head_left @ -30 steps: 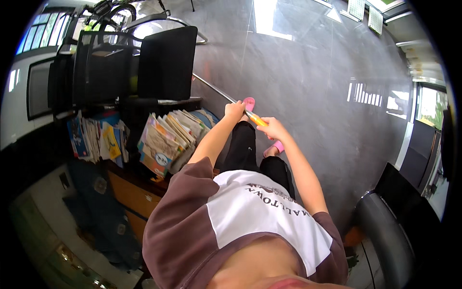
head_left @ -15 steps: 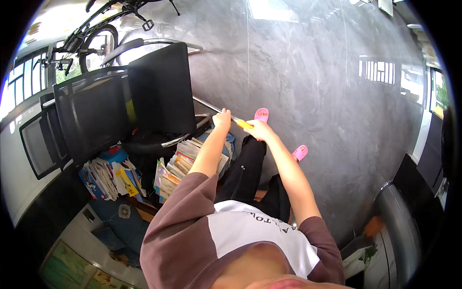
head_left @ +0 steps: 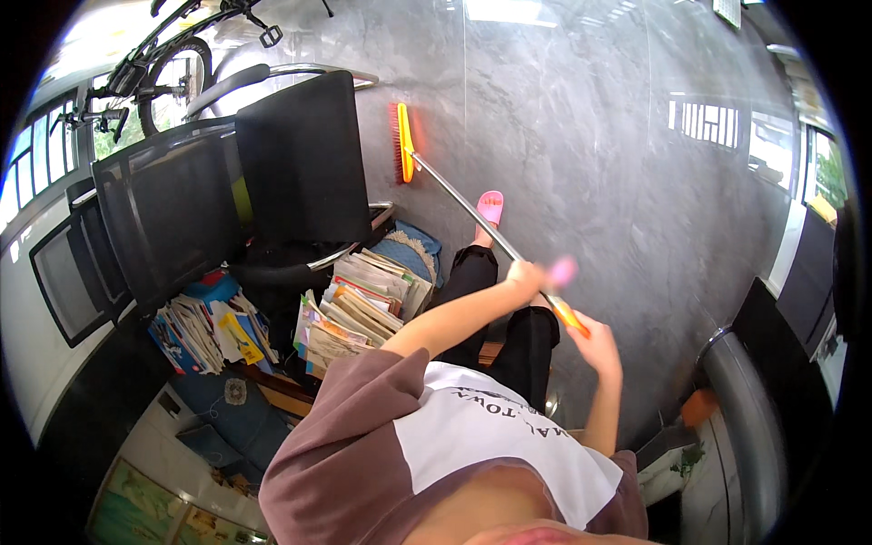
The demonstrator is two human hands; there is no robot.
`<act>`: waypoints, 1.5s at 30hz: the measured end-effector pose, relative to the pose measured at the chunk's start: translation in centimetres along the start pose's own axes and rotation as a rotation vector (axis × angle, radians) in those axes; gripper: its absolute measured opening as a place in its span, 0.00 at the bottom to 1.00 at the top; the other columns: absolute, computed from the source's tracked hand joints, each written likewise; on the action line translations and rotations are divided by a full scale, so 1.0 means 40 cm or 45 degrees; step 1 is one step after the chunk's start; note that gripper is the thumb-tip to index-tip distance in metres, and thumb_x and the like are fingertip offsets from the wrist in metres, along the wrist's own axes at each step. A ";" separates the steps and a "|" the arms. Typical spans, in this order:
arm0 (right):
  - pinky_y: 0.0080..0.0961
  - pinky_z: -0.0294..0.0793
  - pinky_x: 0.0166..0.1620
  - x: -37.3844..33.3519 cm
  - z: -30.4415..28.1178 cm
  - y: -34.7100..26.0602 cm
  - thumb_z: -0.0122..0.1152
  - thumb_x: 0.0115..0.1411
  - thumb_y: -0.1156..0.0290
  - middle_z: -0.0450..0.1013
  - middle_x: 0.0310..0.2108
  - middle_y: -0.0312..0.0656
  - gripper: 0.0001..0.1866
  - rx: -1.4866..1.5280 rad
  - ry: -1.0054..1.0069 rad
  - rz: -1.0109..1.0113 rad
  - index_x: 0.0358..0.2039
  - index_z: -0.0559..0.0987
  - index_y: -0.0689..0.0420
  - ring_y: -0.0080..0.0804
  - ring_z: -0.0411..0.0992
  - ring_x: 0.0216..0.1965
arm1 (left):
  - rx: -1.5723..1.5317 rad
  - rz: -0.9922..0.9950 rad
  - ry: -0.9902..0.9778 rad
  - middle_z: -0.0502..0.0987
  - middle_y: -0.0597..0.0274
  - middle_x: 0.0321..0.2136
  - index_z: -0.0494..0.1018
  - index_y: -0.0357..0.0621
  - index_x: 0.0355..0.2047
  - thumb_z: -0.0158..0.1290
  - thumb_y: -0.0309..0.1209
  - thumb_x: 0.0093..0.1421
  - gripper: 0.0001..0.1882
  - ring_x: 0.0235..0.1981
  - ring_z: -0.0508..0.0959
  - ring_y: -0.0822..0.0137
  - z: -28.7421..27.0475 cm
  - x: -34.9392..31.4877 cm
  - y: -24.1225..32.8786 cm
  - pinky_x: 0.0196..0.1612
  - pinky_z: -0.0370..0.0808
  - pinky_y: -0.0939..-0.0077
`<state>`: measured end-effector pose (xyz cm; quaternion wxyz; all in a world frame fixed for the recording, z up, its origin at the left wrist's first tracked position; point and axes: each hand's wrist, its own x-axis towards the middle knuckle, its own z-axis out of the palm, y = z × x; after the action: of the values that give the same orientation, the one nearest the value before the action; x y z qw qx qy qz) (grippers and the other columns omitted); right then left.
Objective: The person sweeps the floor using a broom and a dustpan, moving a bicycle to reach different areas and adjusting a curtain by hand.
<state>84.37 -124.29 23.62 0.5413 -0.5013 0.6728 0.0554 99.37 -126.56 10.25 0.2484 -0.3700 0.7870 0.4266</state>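
Note:
A broom (head_left: 463,203) with a silver pole runs slantwise across the head view. Its yellow-orange head (head_left: 405,145), with dark red bristles facing left, is on the grey floor beside the black chair. My left hand (head_left: 525,278) is closed round the lower-middle part of the pole, in front of my legs. Farther right and nearer my body, my right hand (head_left: 595,345) is wrapped round the orange grip (head_left: 569,316) at the pole's end. My pink slipper (head_left: 490,207) stands just right of the pole; the other one is blurred near my left hand.
A black chair (head_left: 304,163) with metal tube arms stands left of the broom. Stacked books and papers (head_left: 350,309) lie close to my left forearm, with more books (head_left: 204,331) farther left. A bicycle (head_left: 177,86) is at the far left. Grey floor (head_left: 590,136) stretches ahead and right.
Both hands have moved right and back toward my body, pulling the broom along. Its head has come out from behind the chair. My right foot is blurred by motion.

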 end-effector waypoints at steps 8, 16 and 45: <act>0.30 0.64 0.32 0.158 0.031 -0.127 0.51 0.44 0.66 0.68 0.25 0.50 0.16 -0.079 -0.277 -0.194 0.36 0.68 0.55 0.45 0.66 0.29 | -0.160 -0.352 0.104 0.70 0.59 0.28 0.67 0.48 0.27 0.44 0.30 0.45 0.07 0.29 0.73 0.63 -0.049 -0.062 -0.179 0.28 0.69 0.71; 0.37 0.65 0.30 0.182 0.131 -0.166 0.47 0.45 0.63 0.68 0.23 0.49 0.12 -0.363 -0.140 -0.106 0.28 0.70 0.56 0.44 0.67 0.26 | -0.254 -0.296 0.123 0.70 0.59 0.29 0.68 0.49 0.27 0.45 0.34 0.43 0.09 0.31 0.71 0.61 -0.024 -0.077 -0.254 0.32 0.68 0.69; 0.33 0.65 0.31 -0.190 -0.034 0.094 0.48 0.44 0.62 0.69 0.24 0.46 0.12 -0.585 -0.040 -0.174 0.30 0.71 0.52 0.42 0.67 0.29 | -0.355 -0.074 0.585 0.71 0.58 0.22 0.69 0.49 0.25 0.45 0.32 0.41 0.08 0.27 0.71 0.58 0.061 -0.130 0.211 0.28 0.67 0.67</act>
<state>80.00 -118.62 28.37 0.4260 -0.6548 0.5985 0.1780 95.98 -119.47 16.79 0.0220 -0.5100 0.7455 0.4285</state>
